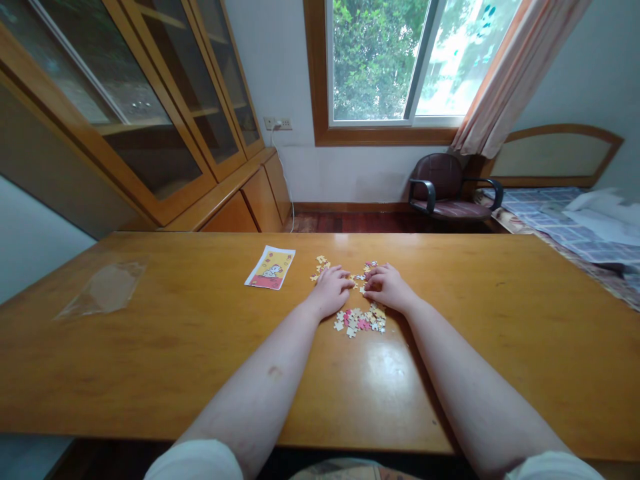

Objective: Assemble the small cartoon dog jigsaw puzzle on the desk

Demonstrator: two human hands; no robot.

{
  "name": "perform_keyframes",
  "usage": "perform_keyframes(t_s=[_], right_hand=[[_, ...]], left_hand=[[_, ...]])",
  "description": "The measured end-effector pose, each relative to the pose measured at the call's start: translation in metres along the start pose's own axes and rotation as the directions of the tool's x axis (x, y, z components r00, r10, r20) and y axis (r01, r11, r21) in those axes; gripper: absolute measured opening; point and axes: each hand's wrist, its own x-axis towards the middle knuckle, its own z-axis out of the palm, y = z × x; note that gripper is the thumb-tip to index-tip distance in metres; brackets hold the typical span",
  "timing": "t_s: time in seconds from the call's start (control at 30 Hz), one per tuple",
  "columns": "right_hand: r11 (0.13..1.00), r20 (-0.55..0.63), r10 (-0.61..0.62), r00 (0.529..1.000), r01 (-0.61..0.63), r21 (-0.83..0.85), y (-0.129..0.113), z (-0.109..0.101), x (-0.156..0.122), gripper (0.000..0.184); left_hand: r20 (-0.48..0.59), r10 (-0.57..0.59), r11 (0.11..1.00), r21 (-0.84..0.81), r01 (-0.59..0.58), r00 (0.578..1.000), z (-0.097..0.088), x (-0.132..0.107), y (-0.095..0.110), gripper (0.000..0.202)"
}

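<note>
Nearest, at 6 o'clock, two bare forearms running over the front edge of the counter [200,347] toward 12 o'clock. Between the wrists, a near heap of jigsaw pieces [361,321], pink, white and yellow, loose and overlapping. Just past it, left hand [333,288] palm-down, fingers stretched flat and slightly spread, tips among the pieces, nothing gripped as far as visible. At its 3 o'clock, close but apart, right hand [387,287] palm-down with fingers bent, tips pressed on small pieces between the two hands; pinch or no pinch impossible to tell. Beyond the fingertips, at 12 o'clock, a thinner far scatter [320,265] of the same kind. At 9 o'clock of the left hand, near but not touching, a picture card [271,267] with a cartoon figure on yellow and red; well apart in the same direction, a clear plastic bag [103,288] lying flat. Judged early in the work: no joined stretch to be made out, pieces too small to tell any locked pairs, nearly all apparently left to fit. Farther off, a dark armchair [445,190] at 1 o'clock under the window [400,60], a glass-fronted cabinet [150,120] at 10 o'clock, a bed [575,227] at 2 o'clock
</note>
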Motion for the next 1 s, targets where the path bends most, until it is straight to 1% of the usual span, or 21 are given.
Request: perform_keyframes(t_s=[0.1,0.23,0.3,0.37,0.47,0.57,0.63,0.67,0.7,0.73,0.8,0.87,0.9,0.93,1.0], right_hand=[[1.000,0.009,0.001,1.000,-0.001,-0.013,0.000,0.001,0.000,0.015],[0.999,0.031,0.009,0.999,-0.008,-0.031,0.001,0.001,-0.001,0.013],[1.000,0.023,0.000,1.000,0.000,-0.020,0.001,0.001,-0.002,0.013],[1.000,0.020,-0.003,1.000,0.003,0.014,0.001,0.002,-0.001,0.016],[0.998,0.042,0.021,0.999,-0.024,0.051,-0.001,0.003,0.000,0.018],[0.999,0.055,0.042,0.998,-0.043,0.021,-0.004,0.005,0.001,0.021],[0.999,0.058,0.043,0.997,-0.042,-0.011,-0.007,0.005,0.001,0.020],[0.999,0.060,0.044,0.997,-0.042,-0.028,-0.008,0.005,0.001,0.021],[0.998,0.065,0.047,0.997,-0.044,-0.045,-0.009,0.004,0.000,0.024],[0.997,0.074,0.052,0.996,-0.048,-0.064,-0.010,0.004,0.000,0.028],[0.993,0.113,0.066,0.991,-0.055,-0.102,-0.012,0.004,-0.002,0.033],[0.989,0.152,0.086,0.985,-0.065,-0.136,-0.013,0.004,-0.004,0.036],[0.985,0.156,0.101,0.983,-0.077,-0.153,-0.012,0.004,-0.004,0.036],[0.981,0.148,0.121,0.982,-0.096,-0.170,-0.011,0.004,-0.004,0.036],[0.969,0.114,0.172,0.978,-0.147,-0.199,-0.008,0.004,-0.004,0.036]], left_hand=[[-0.007,-0.003,1.000,-0.015,0.003,1.000,0.001,0.000,-0.001,0.030],[0.022,0.011,1.000,-0.003,-0.011,1.000,0.003,-0.001,-0.001,0.033],[0.025,0.015,1.000,0.001,-0.015,1.000,0.003,-0.002,0.000,0.034],[0.004,0.002,1.000,0.003,-0.002,1.000,0.002,-0.002,0.000,0.034],[-0.081,-0.082,0.996,0.019,0.083,0.993,0.001,0.000,-0.001,0.029],[-0.162,-0.197,0.979,0.015,0.202,0.967,-0.002,0.001,-0.002,0.024],[-0.185,-0.243,0.969,0.001,0.247,0.952,-0.005,0.001,-0.001,0.024],[-0.183,-0.242,0.970,-0.004,0.245,0.953,-0.006,0.001,-0.001,0.024],[-0.171,-0.219,0.975,-0.009,0.221,0.961,-0.007,0.001,0.000,0.024],[-0.148,-0.173,0.985,-0.013,0.173,0.974,-0.008,0.001,0.001,0.025],[-0.079,-0.029,0.999,-0.025,0.028,0.996,-0.008,0.000,0.002,0.026],[-0.019,0.108,0.994,-0.035,-0.108,0.994,-0.006,0.000,0.003,0.028],[0.000,0.148,0.988,-0.036,-0.148,0.989,-0.005,0.000,0.003,0.029],[0.012,0.165,0.986,-0.031,-0.164,0.986,-0.004,0.000,0.003,0.030],[0.009,0.129,0.992,-0.006,-0.129,0.992,-0.004,0.000,0.001,0.029]])
